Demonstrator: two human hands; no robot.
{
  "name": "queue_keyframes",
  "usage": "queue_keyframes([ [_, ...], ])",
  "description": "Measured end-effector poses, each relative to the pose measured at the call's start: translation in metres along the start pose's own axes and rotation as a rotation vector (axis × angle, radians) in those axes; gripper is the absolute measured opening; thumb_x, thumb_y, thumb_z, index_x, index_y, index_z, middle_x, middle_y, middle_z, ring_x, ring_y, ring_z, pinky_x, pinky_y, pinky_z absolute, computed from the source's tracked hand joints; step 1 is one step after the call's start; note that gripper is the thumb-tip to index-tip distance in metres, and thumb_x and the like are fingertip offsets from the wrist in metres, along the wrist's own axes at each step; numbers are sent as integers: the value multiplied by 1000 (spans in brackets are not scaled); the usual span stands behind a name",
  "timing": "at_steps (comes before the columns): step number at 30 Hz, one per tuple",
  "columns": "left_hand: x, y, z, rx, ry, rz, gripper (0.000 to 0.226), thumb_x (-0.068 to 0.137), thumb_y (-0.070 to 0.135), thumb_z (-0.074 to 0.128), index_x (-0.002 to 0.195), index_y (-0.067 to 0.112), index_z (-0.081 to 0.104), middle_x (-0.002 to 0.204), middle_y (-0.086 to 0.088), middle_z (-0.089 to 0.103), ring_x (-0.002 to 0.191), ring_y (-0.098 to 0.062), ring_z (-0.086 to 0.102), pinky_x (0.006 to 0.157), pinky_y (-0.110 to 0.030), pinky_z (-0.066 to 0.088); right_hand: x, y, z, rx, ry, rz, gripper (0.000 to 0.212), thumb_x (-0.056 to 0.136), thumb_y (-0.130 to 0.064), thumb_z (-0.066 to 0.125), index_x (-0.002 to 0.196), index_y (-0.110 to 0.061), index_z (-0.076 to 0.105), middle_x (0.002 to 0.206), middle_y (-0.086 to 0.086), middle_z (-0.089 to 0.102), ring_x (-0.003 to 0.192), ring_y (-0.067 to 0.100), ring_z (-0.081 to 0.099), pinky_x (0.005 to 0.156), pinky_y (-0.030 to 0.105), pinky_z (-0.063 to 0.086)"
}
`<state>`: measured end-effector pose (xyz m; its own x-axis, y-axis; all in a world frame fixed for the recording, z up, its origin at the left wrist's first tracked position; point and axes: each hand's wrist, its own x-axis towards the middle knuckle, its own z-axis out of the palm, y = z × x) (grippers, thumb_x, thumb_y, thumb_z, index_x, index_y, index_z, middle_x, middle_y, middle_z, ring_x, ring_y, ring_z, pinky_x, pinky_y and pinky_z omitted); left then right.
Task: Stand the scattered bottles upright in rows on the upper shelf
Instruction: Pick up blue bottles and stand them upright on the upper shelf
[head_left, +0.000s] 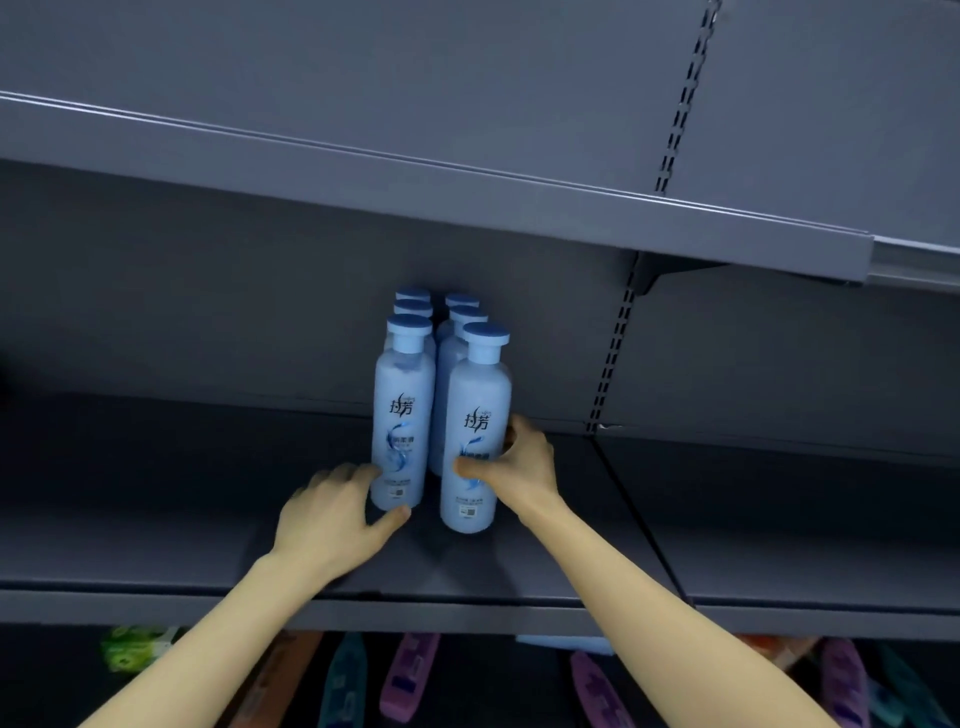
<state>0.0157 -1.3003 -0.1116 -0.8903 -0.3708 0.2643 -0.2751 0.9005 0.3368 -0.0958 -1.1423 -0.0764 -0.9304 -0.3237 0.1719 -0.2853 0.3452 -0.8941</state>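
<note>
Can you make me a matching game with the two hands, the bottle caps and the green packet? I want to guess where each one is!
Things:
1. left hand
2. right hand
3. bottle caps
4. green packet

Places or colours:
A. on the shelf below
B. blue, round and flat
C. wrapped round the front right bottle
D. touching the front left bottle near its base

Pairs: 1-D, 2-C, 3-B, 4-A
</note>
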Motion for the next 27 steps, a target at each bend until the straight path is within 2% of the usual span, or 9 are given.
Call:
queue_keyframes([
  [4, 3, -9, 2, 66, 9, 1, 65, 85, 63, 48, 138, 27, 40, 137, 3, 47, 126, -20, 44, 92, -33, 44, 5, 7, 5, 0, 25, 23, 53, 62, -10, 84, 108, -11, 58, 108, 0, 66, 100, 16, 64, 86, 37, 54],
  [9, 8, -14, 4, 135, -44, 6, 70, 87, 66, 42, 143, 25, 32, 144, 2, 38, 132, -21, 37, 100, -33, 39, 12, 9, 7, 34, 15, 20, 49, 65, -6, 82, 107, -12, 57, 99, -5, 64, 91, 10, 62, 76, 26, 51],
  [27, 16, -18, 6, 128, -102, 43, 70, 87, 65, 42, 143, 25, 31, 146, 2, 36, 132, -20, 36, 101, -32, 37, 27, 8, 15, 67, -2, 18, 47, 67, -1, 79, 105, -13, 55, 101, -3, 64, 92, 11, 61, 78, 27, 51],
])
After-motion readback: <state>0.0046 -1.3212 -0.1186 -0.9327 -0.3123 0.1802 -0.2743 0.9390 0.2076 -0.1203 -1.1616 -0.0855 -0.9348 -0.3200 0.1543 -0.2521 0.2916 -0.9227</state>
